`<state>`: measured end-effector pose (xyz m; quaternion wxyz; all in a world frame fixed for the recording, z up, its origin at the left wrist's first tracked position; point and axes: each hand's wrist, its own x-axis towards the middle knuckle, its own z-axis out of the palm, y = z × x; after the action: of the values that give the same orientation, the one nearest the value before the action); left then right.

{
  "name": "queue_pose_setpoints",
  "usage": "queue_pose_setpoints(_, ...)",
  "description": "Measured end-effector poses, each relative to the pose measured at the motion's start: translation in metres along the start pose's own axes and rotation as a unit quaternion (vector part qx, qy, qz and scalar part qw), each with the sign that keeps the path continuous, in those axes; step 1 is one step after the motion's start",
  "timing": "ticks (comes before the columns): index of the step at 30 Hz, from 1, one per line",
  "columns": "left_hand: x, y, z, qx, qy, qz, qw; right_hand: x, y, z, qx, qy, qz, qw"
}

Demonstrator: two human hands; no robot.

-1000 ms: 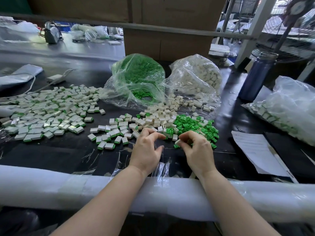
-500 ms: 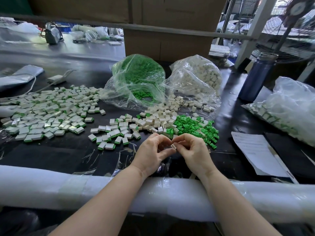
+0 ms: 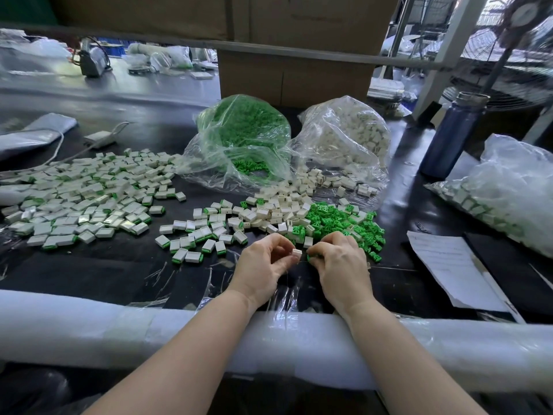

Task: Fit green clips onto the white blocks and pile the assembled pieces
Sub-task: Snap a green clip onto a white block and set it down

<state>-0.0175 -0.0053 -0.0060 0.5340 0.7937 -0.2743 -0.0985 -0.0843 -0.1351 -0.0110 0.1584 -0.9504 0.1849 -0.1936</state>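
While many finished pieces (image 3: 89,202) lie left of the green bag (image 3: 242,136), the left hand (image 3: 266,265) pinches a white block (image 3: 296,253), the right hand (image 3: 341,262) a green clip (image 3: 311,258); plenty remain loose.

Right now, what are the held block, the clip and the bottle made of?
White block in the left hand: likely moulded plastic, matte, crisp edges. Green clip in the right hand: seemingly plastic, uniform bright colour. Blue bottle: probably metal, satin sheen, silvery rim.
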Motion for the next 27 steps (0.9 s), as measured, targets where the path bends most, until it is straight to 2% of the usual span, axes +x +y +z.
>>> queue_pose_setpoints(3,0.000,-0.001,0.000,-0.003,-0.006,-0.002,1.000,-0.001,0.000,-0.002,0.030,0.021,0.002,0.999)
queue_pose_setpoints(6,0.001,-0.001,0.000,-0.007,-0.009,0.001,1.000,-0.001,0.000,-0.005,0.148,0.033,0.006,0.988)
queue_pose_setpoints(10,0.000,-0.001,0.001,-0.027,-0.023,0.007,0.999,-0.001,0.001,-0.011,0.318,0.031,0.024,0.947)
queue_pose_setpoints(14,0.000,-0.001,0.001,-0.025,-0.034,0.016,0.999,0.000,0.001,-0.015,0.417,0.032,0.047,0.907)
queue_pose_setpoints(20,-0.001,0.001,0.001,-0.033,-0.047,0.004,0.998,-0.001,0.002,-0.013,0.466,-0.014,0.074,0.882)
queue_pose_setpoints(27,-0.002,0.002,0.000,-0.033,-0.055,0.001,0.998,-0.001,0.003,-0.014,0.462,-0.016,0.072,0.884)
